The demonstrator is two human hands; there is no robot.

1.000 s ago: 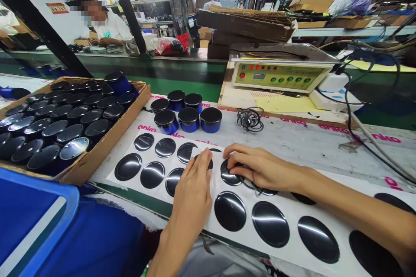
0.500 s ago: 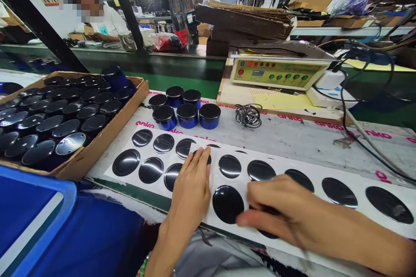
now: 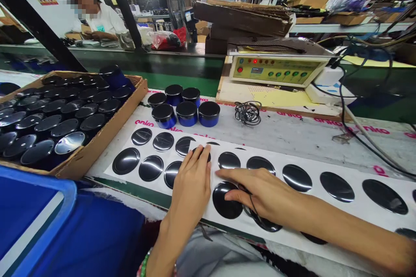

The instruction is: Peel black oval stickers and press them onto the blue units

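My left hand (image 3: 192, 186) lies flat with its fingers stretched out, pressing on the white sheet (image 3: 360, 209) and partly covering a black disc. To its right, my right hand (image 3: 268, 188) hovers low over the same sheet. Its index finger points left and its thumb tip is over a glossy black disc (image 3: 222, 210); whether they touch it I cannot tell. Thin black loops (image 3: 252, 202) hang from its curled fingers. Rows of discs run along this sheet. Its left end overlaps a second white sheet (image 3: 167, 156) of similar discs.
A cardboard tray (image 3: 113, 132) of dark blue and black caps stands left. Several blue-sided caps (image 3: 186, 114) and a tangle of thin black loops (image 3: 248, 113) lie beyond the sheets. Behind is a control box (image 3: 271, 71) with cables. A blue bin (image 3: 69, 190) sits front left.
My right hand has moved left and slightly up, its index finger now extended towards my left hand. The left hand stays in place on the sheet.
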